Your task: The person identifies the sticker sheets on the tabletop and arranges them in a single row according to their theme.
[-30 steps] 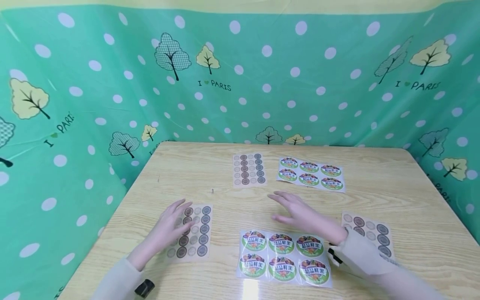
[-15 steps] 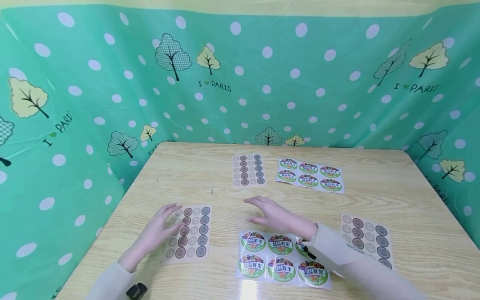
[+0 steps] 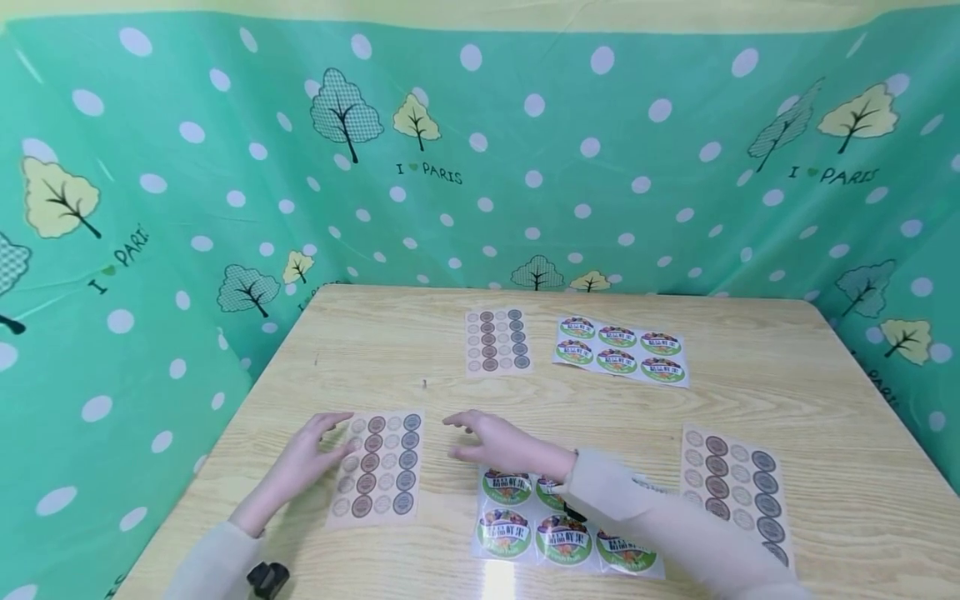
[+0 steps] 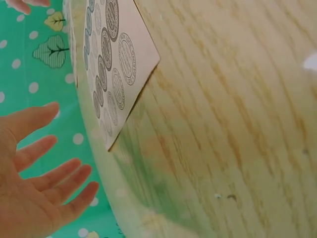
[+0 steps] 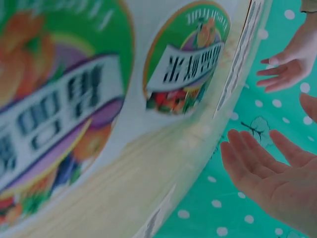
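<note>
In the head view a sheet of small round stickers [image 3: 386, 467] lies flat at the front left of the table. My left hand [image 3: 303, 457] hovers by its left edge, fingers loosely bent and holding nothing. On the sheet's other side is my right hand [image 3: 498, 442], also holding nothing, its fingers pointing left. Beneath the right hand and forearm lies a sheet of oval fruit stickers [image 3: 504, 533], partly covered by the sleeve. The left wrist view shows the left hand [image 4: 42, 186] with spread fingers, apart from the round-sticker sheet [image 4: 124, 59]. Relaxed fingers show on the right hand [image 5: 270, 178] in the right wrist view.
Another round-sticker sheet [image 3: 498, 342] lies at the back middle, with a smaller-looking fruit-sticker sheet [image 3: 621, 350] beside it. A third round-sticker sheet [image 3: 735, 483] lies at the right. A green dotted curtain [image 3: 480, 192] encloses the wooden table [image 3: 360, 333].
My right hand has moved left and slightly toward me, from above the fruit stickers to near the left sheet. My left hand has drawn back left to that sheet's edge.
</note>
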`<state>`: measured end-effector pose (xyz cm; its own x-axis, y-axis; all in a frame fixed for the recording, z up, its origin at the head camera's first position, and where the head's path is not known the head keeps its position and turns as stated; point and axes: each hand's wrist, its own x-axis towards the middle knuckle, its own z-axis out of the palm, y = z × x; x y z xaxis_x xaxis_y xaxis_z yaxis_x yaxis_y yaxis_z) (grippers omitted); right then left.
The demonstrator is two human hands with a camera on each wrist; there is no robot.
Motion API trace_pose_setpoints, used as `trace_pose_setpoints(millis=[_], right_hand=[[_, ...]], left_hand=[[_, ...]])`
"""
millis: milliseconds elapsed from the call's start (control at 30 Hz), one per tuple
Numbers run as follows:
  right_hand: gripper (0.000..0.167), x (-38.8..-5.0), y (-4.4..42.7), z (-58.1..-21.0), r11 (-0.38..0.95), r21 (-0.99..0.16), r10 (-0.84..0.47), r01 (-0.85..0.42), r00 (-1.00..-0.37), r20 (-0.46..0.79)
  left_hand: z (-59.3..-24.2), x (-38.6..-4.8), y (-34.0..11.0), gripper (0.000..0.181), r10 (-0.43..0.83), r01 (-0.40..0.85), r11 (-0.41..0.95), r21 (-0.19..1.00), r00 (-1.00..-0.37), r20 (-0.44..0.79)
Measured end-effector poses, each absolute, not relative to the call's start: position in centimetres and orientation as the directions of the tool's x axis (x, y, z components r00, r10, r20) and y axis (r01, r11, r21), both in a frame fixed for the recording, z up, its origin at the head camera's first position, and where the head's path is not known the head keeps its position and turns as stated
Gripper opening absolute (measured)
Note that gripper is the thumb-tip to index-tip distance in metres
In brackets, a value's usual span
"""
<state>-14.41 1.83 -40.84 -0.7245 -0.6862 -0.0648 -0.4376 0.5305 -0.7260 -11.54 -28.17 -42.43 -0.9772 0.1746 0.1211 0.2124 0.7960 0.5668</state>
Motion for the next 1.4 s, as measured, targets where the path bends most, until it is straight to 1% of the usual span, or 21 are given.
trace_pose_setpoints(millis=[233,533,733,933,1400], right_hand=[[0.045,-14.3,-0.4,-41.6,0.477,-0.789,-0.696,-0.386,-0.715,-0.071],[0.045,-14.1,-2.1,-42.1,0.437,-0.865,-0.644,-0.247,-0.758,-0.109],[0.046,-13.9,-2.7,-42.3,0.428,-0.891,-0.605,-0.151,-0.78,-0.158],[0.049,-13.8,-3.1,-42.7,0.413,-0.906,-0.578,-0.089,-0.794,-0.186],[0.059,-12.6,-3.7,-42.9,0.333,-0.94,-0.57,0.069,-0.78,-0.259]], left_hand=[[-42.9,-11.5,-28.8,0.047,0.162,0.199,0.781,0.592,-0.98,0.116],[-43.2,-11.5,-29.3,0.046,0.144,0.164,0.759,0.631,-0.986,0.082],[-43.4,-11.6,-29.4,0.047,0.139,0.133,0.758,0.638,-0.989,0.042],[-43.4,-11.6,-29.4,0.048,0.136,0.122,0.758,0.641,-0.99,0.027],[-43.6,-11.4,-29.7,0.046,0.13,0.065,0.727,0.684,-0.99,-0.045]])
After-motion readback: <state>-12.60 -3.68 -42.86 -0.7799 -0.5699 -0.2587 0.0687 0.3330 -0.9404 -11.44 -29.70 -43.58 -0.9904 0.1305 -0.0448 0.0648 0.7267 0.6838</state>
